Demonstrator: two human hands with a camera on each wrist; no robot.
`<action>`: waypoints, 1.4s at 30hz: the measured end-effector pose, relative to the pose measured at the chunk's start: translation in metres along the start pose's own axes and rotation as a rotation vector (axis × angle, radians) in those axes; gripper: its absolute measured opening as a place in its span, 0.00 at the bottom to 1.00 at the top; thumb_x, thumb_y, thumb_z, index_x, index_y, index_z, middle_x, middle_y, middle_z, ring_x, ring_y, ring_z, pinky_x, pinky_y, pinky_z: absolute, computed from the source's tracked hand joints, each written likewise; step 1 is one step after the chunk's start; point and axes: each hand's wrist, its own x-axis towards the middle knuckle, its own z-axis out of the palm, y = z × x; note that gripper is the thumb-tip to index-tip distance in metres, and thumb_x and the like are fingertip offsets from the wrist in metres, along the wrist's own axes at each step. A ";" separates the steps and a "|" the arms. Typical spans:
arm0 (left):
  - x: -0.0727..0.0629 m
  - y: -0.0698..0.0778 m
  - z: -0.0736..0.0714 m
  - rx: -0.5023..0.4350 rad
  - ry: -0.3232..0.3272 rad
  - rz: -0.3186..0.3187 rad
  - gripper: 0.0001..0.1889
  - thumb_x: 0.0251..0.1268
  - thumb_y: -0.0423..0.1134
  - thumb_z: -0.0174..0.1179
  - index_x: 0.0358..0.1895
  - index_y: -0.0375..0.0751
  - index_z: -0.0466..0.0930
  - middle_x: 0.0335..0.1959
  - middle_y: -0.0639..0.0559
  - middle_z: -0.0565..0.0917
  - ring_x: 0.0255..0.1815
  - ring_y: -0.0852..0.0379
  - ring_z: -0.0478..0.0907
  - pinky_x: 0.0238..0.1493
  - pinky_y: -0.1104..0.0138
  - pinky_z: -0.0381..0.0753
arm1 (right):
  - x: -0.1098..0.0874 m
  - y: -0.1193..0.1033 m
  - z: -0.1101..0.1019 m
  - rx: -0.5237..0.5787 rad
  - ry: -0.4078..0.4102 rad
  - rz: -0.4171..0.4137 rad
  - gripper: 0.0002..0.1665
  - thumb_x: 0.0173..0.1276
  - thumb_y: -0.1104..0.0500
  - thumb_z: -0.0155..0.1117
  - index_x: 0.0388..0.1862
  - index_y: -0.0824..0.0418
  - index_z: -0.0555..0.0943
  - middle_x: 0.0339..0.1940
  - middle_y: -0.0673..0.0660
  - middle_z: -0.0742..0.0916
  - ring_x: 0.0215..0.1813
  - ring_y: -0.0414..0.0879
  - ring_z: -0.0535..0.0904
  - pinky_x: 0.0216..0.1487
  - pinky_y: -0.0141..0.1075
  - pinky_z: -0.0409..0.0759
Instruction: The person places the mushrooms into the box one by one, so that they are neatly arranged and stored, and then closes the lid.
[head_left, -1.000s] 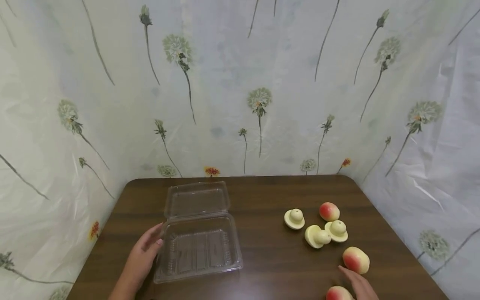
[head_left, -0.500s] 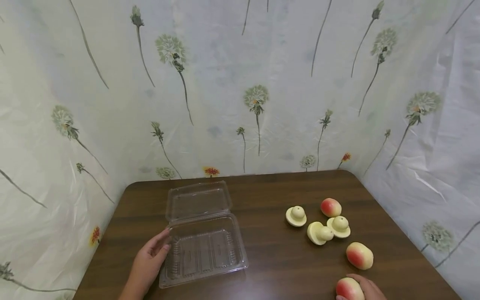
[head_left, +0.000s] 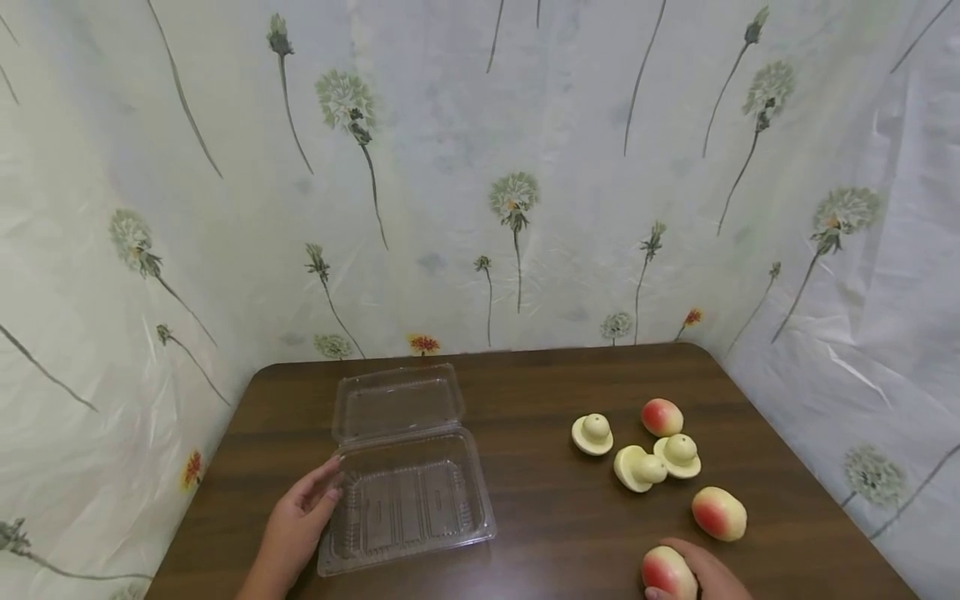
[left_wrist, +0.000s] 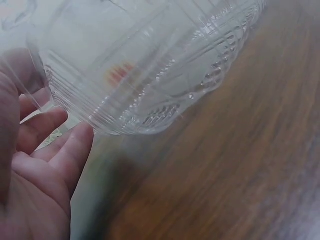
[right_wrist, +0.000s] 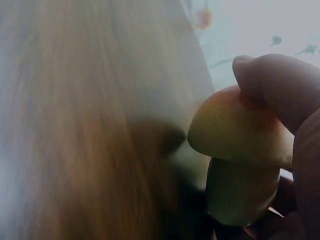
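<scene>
In the head view my left hand (head_left: 296,518) grips the left side of a clear plastic clamshell container (head_left: 408,504), whose lid (head_left: 397,402) lies folded back. The left wrist view shows fingers (left_wrist: 75,150) at the ridged wall of the container (left_wrist: 150,85). At the lower right, my right hand (head_left: 712,573) holds a mushroom (head_left: 667,573) with a red and yellow cap. Seen from the right wrist, the thumb presses on the cap of this mushroom (right_wrist: 240,130), and the pale stem points down; the other fingers are partly hidden beneath.
On the right of the brown table (head_left: 540,500), three mushrooms, among them one (head_left: 640,468), lie with pale stems showing. Two more, a far mushroom (head_left: 662,417) and a nearer mushroom (head_left: 719,513), show red-yellow caps. A dandelion-patterned curtain (head_left: 450,208) surrounds the table's back and sides.
My right hand has reached the nearest mushroom, taken hold of it and shifted it a little left. The left hand has closed in on the container's side; the camera view has shifted slightly.
</scene>
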 end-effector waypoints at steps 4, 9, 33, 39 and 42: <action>-0.003 0.000 0.000 -0.004 0.001 -0.022 0.23 0.78 0.33 0.61 0.73 0.38 0.74 0.77 0.46 0.73 0.71 0.54 0.76 0.59 0.80 0.76 | 0.002 -0.009 0.009 -0.053 0.054 -0.042 0.36 0.49 0.43 0.88 0.56 0.53 0.85 0.48 0.43 0.87 0.51 0.29 0.78 0.47 0.20 0.73; -0.004 -0.001 -0.002 -0.004 0.008 -0.014 0.23 0.77 0.32 0.61 0.72 0.37 0.74 0.76 0.45 0.74 0.69 0.61 0.77 0.59 0.80 0.76 | 0.011 -0.024 0.017 -0.035 0.021 -0.069 0.38 0.49 0.43 0.88 0.58 0.53 0.85 0.51 0.43 0.87 0.52 0.31 0.79 0.48 0.33 0.81; -0.001 -0.004 -0.003 -0.022 -0.004 0.010 0.23 0.78 0.34 0.61 0.72 0.38 0.75 0.76 0.46 0.74 0.67 0.68 0.77 0.61 0.80 0.75 | 0.048 -0.076 0.034 0.092 -0.084 -0.095 0.39 0.58 0.40 0.83 0.67 0.49 0.81 0.61 0.40 0.85 0.59 0.37 0.81 0.55 0.37 0.82; 0.003 -0.003 0.000 -0.030 -0.004 0.012 0.22 0.78 0.34 0.61 0.72 0.38 0.75 0.75 0.44 0.75 0.67 0.67 0.78 0.61 0.80 0.75 | 0.062 -0.089 0.038 0.137 -0.064 -0.147 0.37 0.59 0.42 0.82 0.67 0.44 0.80 0.62 0.38 0.82 0.59 0.35 0.80 0.55 0.36 0.82; 0.003 -0.004 -0.001 -0.024 -0.004 -0.006 0.23 0.78 0.34 0.60 0.72 0.39 0.75 0.75 0.47 0.75 0.68 0.66 0.77 0.62 0.80 0.74 | 0.069 -0.096 0.042 0.159 -0.071 -0.190 0.37 0.60 0.44 0.83 0.68 0.39 0.79 0.63 0.38 0.81 0.59 0.35 0.79 0.55 0.35 0.82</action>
